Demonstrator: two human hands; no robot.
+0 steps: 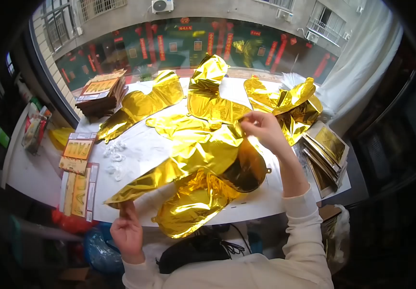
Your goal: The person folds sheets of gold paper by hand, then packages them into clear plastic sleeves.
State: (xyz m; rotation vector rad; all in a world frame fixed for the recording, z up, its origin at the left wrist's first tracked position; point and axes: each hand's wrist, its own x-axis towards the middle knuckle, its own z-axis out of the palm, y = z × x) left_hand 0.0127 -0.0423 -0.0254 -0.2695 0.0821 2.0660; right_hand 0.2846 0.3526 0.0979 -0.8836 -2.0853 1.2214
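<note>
A flat, wrinkled gold foil balloon (pixel 200 151) stretches diagonally across the white table between my two hands. My left hand (pixel 127 233), low at the table's front edge, grips its pointed lower-left end, with the fingertips partly behind the foil. At the upper right, my right hand (pixel 264 129) pinches the balloon's edge between thumb and fingers. Beneath it, a second gold foil balloon (pixel 191 207) hangs slightly over the front edge. Farther back lie more crumpled ones: a long balloon (pixel 145 103) on the left, another (pixel 210 96) in the middle and a folded heap (pixel 289 103) on the right.
Printed packets form a stack (pixel 101 94) at the back left, with more packets (pixel 78 154) along the left edge. On the right lies a fanned pile of packets (pixel 330 149). Small clear plastic pieces (pixel 115 156) are scattered on the table (pixel 131 168). A white curtain (pixel 357 82) hangs by the window.
</note>
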